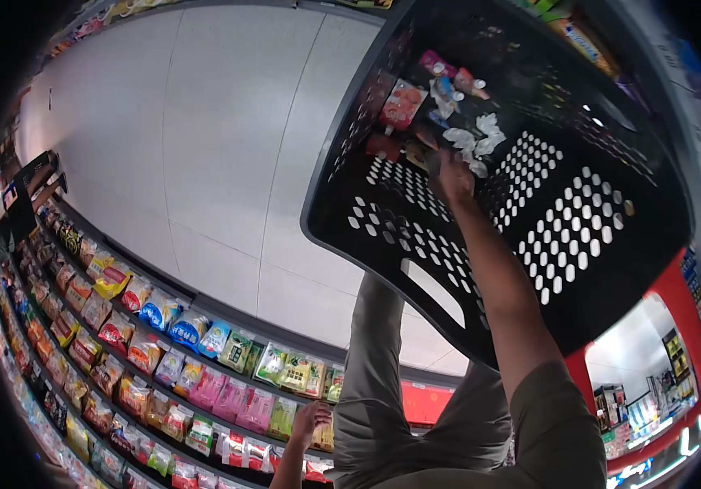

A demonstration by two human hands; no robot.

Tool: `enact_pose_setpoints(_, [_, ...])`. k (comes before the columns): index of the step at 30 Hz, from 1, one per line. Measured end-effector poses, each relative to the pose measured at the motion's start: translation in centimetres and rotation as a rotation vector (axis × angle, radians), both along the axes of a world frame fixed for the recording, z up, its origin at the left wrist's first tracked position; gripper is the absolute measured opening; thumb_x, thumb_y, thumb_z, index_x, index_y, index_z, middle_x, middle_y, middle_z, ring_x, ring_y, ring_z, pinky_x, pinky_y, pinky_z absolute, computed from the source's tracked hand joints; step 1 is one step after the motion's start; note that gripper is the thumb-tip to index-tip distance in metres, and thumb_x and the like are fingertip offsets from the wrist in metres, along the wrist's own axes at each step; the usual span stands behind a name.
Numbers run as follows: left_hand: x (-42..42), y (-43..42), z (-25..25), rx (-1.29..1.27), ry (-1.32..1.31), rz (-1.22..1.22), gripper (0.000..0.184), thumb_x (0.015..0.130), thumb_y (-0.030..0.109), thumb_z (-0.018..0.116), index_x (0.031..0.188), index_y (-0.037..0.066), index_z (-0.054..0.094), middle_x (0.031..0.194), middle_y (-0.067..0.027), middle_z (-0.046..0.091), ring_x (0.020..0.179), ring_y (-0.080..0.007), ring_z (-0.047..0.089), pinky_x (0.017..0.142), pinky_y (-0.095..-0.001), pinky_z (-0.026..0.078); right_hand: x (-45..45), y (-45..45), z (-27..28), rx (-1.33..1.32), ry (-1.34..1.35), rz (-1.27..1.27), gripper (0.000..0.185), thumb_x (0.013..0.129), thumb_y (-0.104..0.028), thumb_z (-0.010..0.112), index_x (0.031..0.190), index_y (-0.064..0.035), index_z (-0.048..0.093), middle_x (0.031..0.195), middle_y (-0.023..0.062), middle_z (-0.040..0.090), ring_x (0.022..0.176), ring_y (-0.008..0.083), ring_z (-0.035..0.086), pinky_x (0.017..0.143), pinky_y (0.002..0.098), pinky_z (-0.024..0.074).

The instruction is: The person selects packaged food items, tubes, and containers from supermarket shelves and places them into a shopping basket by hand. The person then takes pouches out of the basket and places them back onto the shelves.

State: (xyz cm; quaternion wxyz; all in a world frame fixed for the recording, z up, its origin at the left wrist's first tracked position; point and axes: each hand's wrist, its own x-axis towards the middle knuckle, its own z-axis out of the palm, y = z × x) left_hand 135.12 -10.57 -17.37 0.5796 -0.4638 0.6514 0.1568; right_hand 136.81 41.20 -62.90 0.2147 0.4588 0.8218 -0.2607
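A large black basket (440,244) with slotted walls fills the upper right. My right hand (453,175) reaches down inside it, close to crumpled white plastic (481,140) and small packets; its fingertips are dark and blurred, so a grip cannot be made out. Beside it in the basket lie a red and pink packet (403,104), a dark red item (382,147) and a pink item (435,63). Low in the view, my left hand (311,419) is held in front of the snack shelves, fingers loosely bent and apart, with nothing visible in it.
Shelves of bagged snacks (228,395) curve along the left and bottom. A pale tiled floor (220,147) lies beyond. At the far left another person's arm (47,192) is beside a dark basket (34,173). A red-framed display (696,326) stands at the right.
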Motion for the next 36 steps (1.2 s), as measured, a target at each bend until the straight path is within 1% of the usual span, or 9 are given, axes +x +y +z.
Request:
enact_pose_setpoints(10, [-2.7, 3.5, -0.9, 0.114, 0.09, 0.014, 0.035, 0.103, 0.031, 0.048, 0.108, 0.0, 0.062, 0.088, -0.0106, 0.068, 0.076, -0.0182, 0.068, 0.072, -0.0309, 0.055, -1.8, 0.5, 3.6, 0.016, 0.059, -0.003, 0.056, 0.086, -0.005, 0.054, 0.139, -0.0145, 0.039, 0.124, 0.0168, 0.053, 0.108, 0.0375, 0.061, 0.09, 0.0493, 0.052])
enact_pose_setpoints(12, [-3.3, 4.3, 0.1, 0.16, 0.102, 0.007, 0.031, 0.103, 0.026, 0.047, 0.11, 0.0, 0.062, 0.088, -0.0088, 0.068, 0.079, -0.0175, 0.067, 0.074, -0.0321, 0.055, -1.1, 1.6, 6.3, -0.179, -0.135, -0.127, 0.053, 0.087, -0.006, 0.052, 0.138, -0.0137, 0.041, 0.13, 0.0173, 0.053, 0.112, 0.0378, 0.061, 0.092, 0.049, 0.0509])
enact_pose_setpoints(19, [-5.5, 5.2, 2.4, 0.337, 0.114, -0.176, 0.035, 0.1, 0.031, 0.051, 0.108, -0.001, 0.061, 0.091, -0.0128, 0.069, 0.081, -0.0216, 0.069, 0.07, -0.0343, 0.057, 4.1, 4.6, 24.0, -0.196, -0.103, -0.107, 0.025, 0.08, -0.022, 0.062, 0.099, -0.0064, 0.069, 0.102, 0.0188, 0.069, 0.098, 0.0375, 0.066, 0.085, 0.0479, 0.0533])
enact_pose_setpoints(23, [-8.8, 6.3, 2.3, 0.451, 0.235, -0.28, 0.03, 0.096, 0.026, 0.057, 0.104, -0.003, 0.062, 0.088, -0.016, 0.07, 0.073, -0.023, 0.07, 0.061, -0.0329, 0.058, 6.0, 3.2, 33.9, -0.18, -0.024, -0.098, 0.019, 0.073, -0.022, 0.062, 0.082, -0.0139, 0.075, 0.089, 0.0148, 0.072, 0.087, 0.033, 0.07, 0.078, 0.0442, 0.0556])
enact_pose_setpoints(26, [-12.5, 10.0, 3.1, 0.487, 0.254, -0.398, 0.029, 0.094, 0.025, 0.056, 0.102, -0.003, 0.062, 0.085, -0.018, 0.07, 0.07, -0.0261, 0.071, 0.061, -0.0348, 0.058, 6.1, 2.4, 41.4, -0.192, 0.091, -0.099, 0.026, 0.081, -0.031, 0.057, 0.095, -0.0164, 0.074, 0.104, 0.0108, 0.071, 0.1, 0.031, 0.067, 0.089, 0.0427, 0.0526])
enact_pose_setpoints(29, [-15.7, 14.5, 4.0, 0.542, 0.247, -0.514, 0.032, 0.094, 0.026, 0.054, 0.104, -0.003, 0.061, 0.088, -0.0187, 0.07, 0.073, -0.0279, 0.071, 0.063, -0.0371, 0.058, 6.4, 0.7, 50.8, -0.274, 0.334, -0.298, 0.031, 0.086, -0.037, 0.061, 0.106, -0.0164, 0.072, 0.103, 0.0092, 0.072, 0.099, 0.0271, 0.069, 0.088, 0.0374, 0.054])
enact_pose_setpoints(31, [-17.3, 17.7, 4.6, 0.577, 0.271, -0.563, 0.034, 0.094, 0.027, 0.052, 0.107, -0.003, 0.06, 0.093, -0.0192, 0.07, 0.078, -0.0294, 0.071, 0.067, -0.0381, 0.058, 7.4, -1.3, 53.8, -0.276, 0.512, -0.268, 0.03, 0.088, -0.036, 0.06, 0.106, -0.0147, 0.072, 0.094, 0.0065, 0.074, 0.086, 0.0202, 0.072, 0.081, 0.0333, 0.0548])
enact_pose_setpoints(32, [-17.5, 19.4, 5.3, 0.607, 0.292, -0.583, 0.034, 0.094, 0.027, 0.052, 0.107, -0.003, 0.06, 0.093, -0.0192, 0.07, 0.078, -0.0294, 0.071, 0.067, -0.0381, 0.058, 7.9, -2.5, 55.1, -0.325, 0.541, -0.354, 0.029, 0.087, -0.036, 0.061, 0.103, -0.0151, 0.073, 0.095, 0.0102, 0.073, 0.09, 0.0268, 0.07, 0.082, 0.0378, 0.0551])
enact_pose_setpoints(36, [-15.9, 23.4, 7.5, 0.679, 0.338, -0.576, 0.032, 0.094, 0.026, 0.053, 0.106, -0.002, 0.061, 0.091, -0.0175, 0.07, 0.079, -0.0289, 0.07, 0.069, -0.0376, 0.059, 11.4, -7.6, 60.7, -0.296, 0.585, -0.297, 0.031, 0.089, -0.039, 0.06, 0.103, -0.0148, 0.072, 0.097, 0.0081, 0.073, 0.09, 0.0258, 0.07, 0.083, 0.0374, 0.0546])
